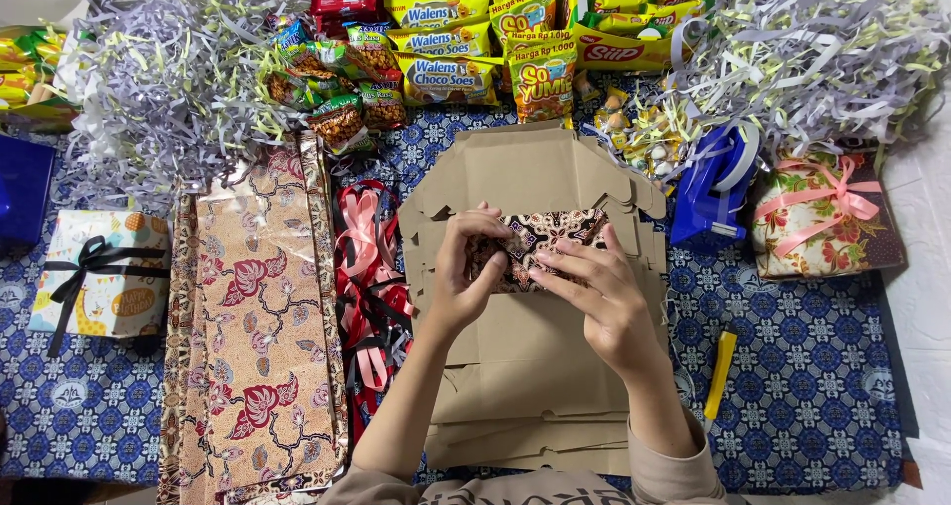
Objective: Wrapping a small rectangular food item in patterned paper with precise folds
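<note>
- The left hand (pixel 464 272) and the right hand (pixel 604 302) hold together a small patterned dark box (pixel 540 246), with fingers closed on its two sides.
- The box is above a pile of flat brown cardboard sheets (pixel 535 366) on the surface.
- Left of the left hand lie pink and black ribbons (pixel 369 277) and batik wrapping paper (pixel 260 317).
- Right of the right hand is a yellow cutter (pixel 720 374); further right, a blue tape dispenser (pixel 711 190).
- Beyond the hands are snack packets (pixel 446 45).

Left hand (pixel 466 267) and right hand (pixel 604 302) both grip a dark patterned paper piece (pixel 540 238) above flat cardboard box blanks (pixel 535 366).
</note>
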